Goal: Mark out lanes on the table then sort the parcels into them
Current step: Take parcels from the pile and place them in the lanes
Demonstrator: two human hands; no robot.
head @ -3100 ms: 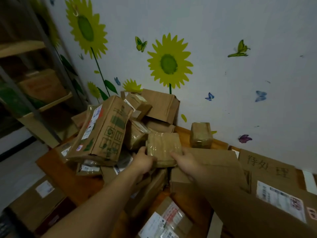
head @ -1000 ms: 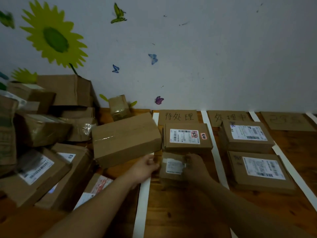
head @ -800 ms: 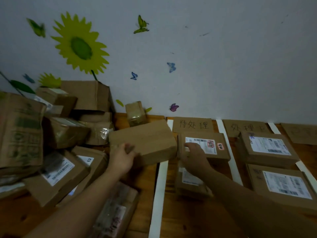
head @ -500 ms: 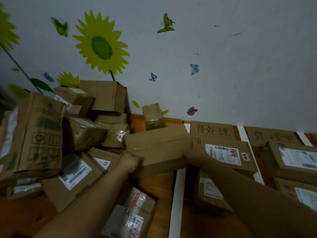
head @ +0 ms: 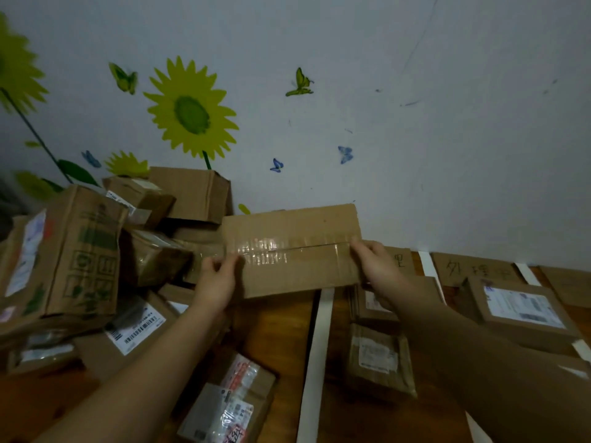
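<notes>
Left hand (head: 217, 282) and right hand (head: 377, 266) are gripping opposite ends of the taped cardboard parcel (head: 294, 251), holding it above the desk (head: 275, 330), long axis lying crosswise over the white lane strip (head: 319, 346), right hand nearer the lanes.

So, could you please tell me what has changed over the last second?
The left hand and right hand let go of the small parcel, which stays in the first lane, then took the long taped box by its ends and lifted it off the table. The pile, white tape strips and other lane parcels are unchanged.
</notes>
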